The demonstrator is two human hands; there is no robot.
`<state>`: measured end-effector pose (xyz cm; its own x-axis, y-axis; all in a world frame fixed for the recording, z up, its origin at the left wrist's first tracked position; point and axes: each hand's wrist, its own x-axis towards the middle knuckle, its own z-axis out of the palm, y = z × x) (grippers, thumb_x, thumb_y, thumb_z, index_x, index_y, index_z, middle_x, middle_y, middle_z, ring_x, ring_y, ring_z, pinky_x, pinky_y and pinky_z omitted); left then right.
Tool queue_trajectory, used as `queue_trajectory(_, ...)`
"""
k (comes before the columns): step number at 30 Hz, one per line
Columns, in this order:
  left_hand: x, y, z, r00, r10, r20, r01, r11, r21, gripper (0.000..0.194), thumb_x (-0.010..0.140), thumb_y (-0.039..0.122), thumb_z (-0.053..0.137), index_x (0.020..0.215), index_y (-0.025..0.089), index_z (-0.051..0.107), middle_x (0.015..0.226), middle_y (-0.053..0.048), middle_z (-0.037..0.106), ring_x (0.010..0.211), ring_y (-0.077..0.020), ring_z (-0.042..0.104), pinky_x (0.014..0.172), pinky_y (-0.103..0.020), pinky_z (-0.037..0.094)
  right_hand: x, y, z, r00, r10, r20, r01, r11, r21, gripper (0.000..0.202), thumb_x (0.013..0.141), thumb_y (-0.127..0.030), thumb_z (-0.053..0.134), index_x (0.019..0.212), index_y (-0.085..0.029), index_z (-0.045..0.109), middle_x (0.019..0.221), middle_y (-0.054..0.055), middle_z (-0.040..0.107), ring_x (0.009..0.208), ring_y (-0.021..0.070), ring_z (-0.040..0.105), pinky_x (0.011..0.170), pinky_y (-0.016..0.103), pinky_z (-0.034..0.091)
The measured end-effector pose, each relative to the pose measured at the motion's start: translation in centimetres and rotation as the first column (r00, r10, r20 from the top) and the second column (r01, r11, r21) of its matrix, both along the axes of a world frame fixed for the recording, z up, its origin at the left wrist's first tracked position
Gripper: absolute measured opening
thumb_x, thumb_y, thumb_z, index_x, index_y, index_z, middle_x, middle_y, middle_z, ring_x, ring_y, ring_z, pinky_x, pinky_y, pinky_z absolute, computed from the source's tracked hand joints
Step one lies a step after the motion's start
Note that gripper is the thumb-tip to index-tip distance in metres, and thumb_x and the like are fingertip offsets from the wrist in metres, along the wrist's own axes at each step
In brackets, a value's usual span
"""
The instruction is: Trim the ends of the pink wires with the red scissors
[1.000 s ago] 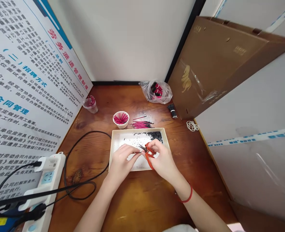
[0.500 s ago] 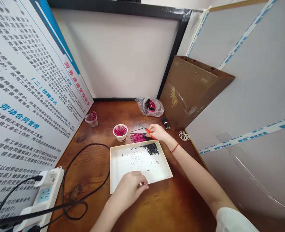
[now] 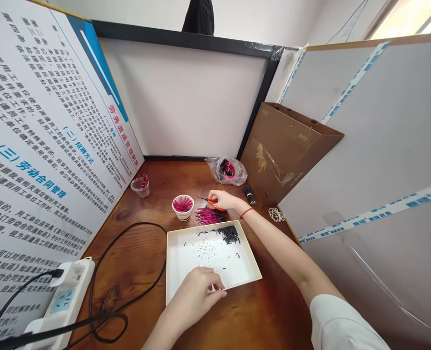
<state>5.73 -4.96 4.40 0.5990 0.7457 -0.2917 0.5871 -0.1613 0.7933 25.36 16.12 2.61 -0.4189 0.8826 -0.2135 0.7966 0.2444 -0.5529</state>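
Cup just left of strands; both behind tray.

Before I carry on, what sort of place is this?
Probably a partitioned workstation for small handwork: a text-printed panel stands beside a wooden table, which holds a shallow white tray with small black pieces.

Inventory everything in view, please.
Table: one, brown, under tray
Tray: one, white, centre
Scraps: many, black, in tray
White cup: one, white, beyond tray
Clear cup: one, clear, back left
Wires: many, pink-black, beyond tray
Plastic bag: one, clear, back
Bundle: one, black, right
String: some, white, right
Paper bag: one, brown, right
Power strip: one, white, left
Cable: some, black, left
Panels: three, white, around
Dark object: one, black, top
Window: one, bright, top right
Scissors: one, orange, right hand
Bracelet: one, red, right wrist
Sleeve: one, white, right arm
Left hand: one, bare, over tray
Right hand: one, bare, beyond tray
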Motion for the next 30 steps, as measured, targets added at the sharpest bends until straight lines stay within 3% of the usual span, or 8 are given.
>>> queue_trajectory(16,-0.1,0.0,-0.2,1.0,0.015,0.027,-0.015,1.0,0.006,0.011,0.088,0.024,0.068,0.082,0.019,0.075,0.085,-0.003,0.071,0.086,-0.0191,0.063,0.083,-0.03,0.045,-1.1,-0.4,0.0,0.987,0.09,0.13,-0.094,0.995,0.027,0.027,0.099,-0.034,0.063,0.12,-0.017,0.064,0.119,0.008,0.067,0.099,0.0202,0.068,0.086,0.041,0.059)
queue_trajectory(30,-0.2,0.0,-0.4,0.998,0.026,0.057,-0.025,1.0,-0.016,0.01,0.087,0.023,0.068,0.081,0.019,0.074,0.084,-0.003,0.071,0.085,-0.0192,0.063,0.082,-0.03,0.045,0.6,-2.1,0.3,0.992,0.109,-0.065,-0.107,0.994,0.027,0.02,0.097,-0.032,0.066,0.106,-0.014,0.066,0.102,0.004,0.07,0.087,0.017,0.068,0.079,0.036,0.059)
